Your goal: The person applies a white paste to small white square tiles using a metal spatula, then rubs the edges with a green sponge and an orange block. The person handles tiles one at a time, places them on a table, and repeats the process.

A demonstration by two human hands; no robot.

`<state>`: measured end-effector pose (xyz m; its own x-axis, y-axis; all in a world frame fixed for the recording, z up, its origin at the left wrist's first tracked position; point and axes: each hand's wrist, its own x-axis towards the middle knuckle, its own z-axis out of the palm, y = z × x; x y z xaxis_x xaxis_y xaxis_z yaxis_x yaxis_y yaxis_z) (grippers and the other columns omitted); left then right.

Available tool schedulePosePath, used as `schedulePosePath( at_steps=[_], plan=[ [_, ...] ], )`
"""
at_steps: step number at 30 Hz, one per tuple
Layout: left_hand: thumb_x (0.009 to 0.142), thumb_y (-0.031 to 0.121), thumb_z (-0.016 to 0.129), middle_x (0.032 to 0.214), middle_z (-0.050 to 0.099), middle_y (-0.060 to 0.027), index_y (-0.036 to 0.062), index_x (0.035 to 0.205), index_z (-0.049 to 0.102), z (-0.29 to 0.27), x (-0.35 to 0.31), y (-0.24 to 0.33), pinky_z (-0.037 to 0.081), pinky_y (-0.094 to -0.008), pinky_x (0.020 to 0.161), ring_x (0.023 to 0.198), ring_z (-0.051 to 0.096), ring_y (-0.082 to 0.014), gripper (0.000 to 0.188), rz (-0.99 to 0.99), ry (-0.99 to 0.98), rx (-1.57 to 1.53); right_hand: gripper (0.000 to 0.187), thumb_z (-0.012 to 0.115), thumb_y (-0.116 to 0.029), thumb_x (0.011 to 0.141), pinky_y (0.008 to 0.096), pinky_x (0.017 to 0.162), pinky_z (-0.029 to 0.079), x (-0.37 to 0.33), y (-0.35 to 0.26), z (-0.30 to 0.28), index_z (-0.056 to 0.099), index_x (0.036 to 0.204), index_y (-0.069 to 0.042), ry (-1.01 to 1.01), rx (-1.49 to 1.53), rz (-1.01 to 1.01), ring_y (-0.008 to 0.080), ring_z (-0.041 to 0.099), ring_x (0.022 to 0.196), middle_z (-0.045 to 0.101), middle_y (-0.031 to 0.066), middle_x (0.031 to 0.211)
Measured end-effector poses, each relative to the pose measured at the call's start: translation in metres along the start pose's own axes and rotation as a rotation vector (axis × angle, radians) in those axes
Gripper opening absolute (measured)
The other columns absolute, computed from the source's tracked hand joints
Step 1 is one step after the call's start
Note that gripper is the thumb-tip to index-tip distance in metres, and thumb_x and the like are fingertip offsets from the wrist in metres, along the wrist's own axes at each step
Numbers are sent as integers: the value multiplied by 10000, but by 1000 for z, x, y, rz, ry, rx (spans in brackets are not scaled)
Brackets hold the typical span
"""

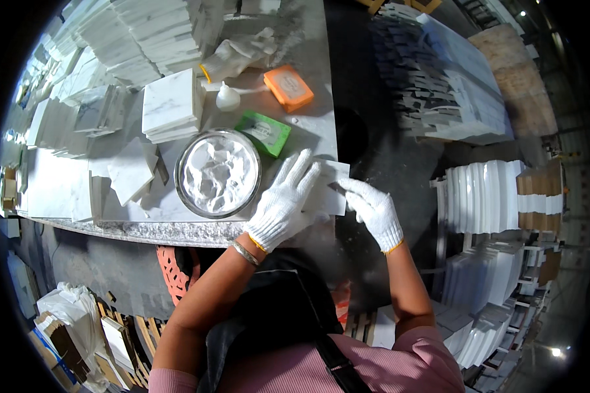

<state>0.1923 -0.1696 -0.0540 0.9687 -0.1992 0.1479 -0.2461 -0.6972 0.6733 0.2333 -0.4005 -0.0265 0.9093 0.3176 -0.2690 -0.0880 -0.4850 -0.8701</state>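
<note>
My left hand (285, 200), in a white knit glove with a yellow cuff edge, lies with its fingers stretched out on a white marble tile (331, 173) at the table's right edge. My right hand (375, 211), gloved alike, has its fingers bent together at the tile's right side. A small dark spot shows at its fingertips; I cannot make out what it is. Left of my left hand stands a round glass bowl (179, 187) holding lumpy white material (219, 170). Just beyond that hand sits a green box (263, 133).
An orange box (288, 88), a white squeeze bulb (227, 97) and a spare glove (239, 56) lie farther back. Stacked marble tiles (170, 103) fill the table's left and far side. Across the floor at right stand more stone stacks (482, 196).
</note>
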Motion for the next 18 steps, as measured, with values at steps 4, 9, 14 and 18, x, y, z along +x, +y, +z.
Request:
schedulePosePath(
  at_steps=[4,9,14,18],
  plan=[
    [732,346,849,1604,340,-217,59,1488,467,1,-1,0,453,-453,1119,1451,370,-437,894,17,10,18,319,621,-85,969,188,546,430,5,6,-1,717,1273,-89,14,-32,-135,6,514,635,713,-33,907],
    [734,350,851,1604,336,-225,42,1485,466,-2,2,6,454,-454,1119,1452,369,-436,899,-6,-22,33,306,609,-92,984,214,628,502,14,-6,-5,712,1272,-77,-25,-25,-62,54,629,769,757,36,1120],
    [731,361,850,1608,328,-226,42,1503,447,2,0,-1,475,-439,1102,1464,351,-434,927,42,-2,72,305,627,-85,969,217,601,506,-21,14,-14,724,1258,-86,-201,-1,5,68,647,719,773,62,1043],
    [719,430,847,1604,334,-232,27,1500,446,1,-3,4,416,-511,1138,1470,334,-451,966,15,-33,89,322,628,-66,957,214,580,493,-53,23,-32,710,1268,-53,-152,96,101,75,649,705,761,73,967]
  ],
)
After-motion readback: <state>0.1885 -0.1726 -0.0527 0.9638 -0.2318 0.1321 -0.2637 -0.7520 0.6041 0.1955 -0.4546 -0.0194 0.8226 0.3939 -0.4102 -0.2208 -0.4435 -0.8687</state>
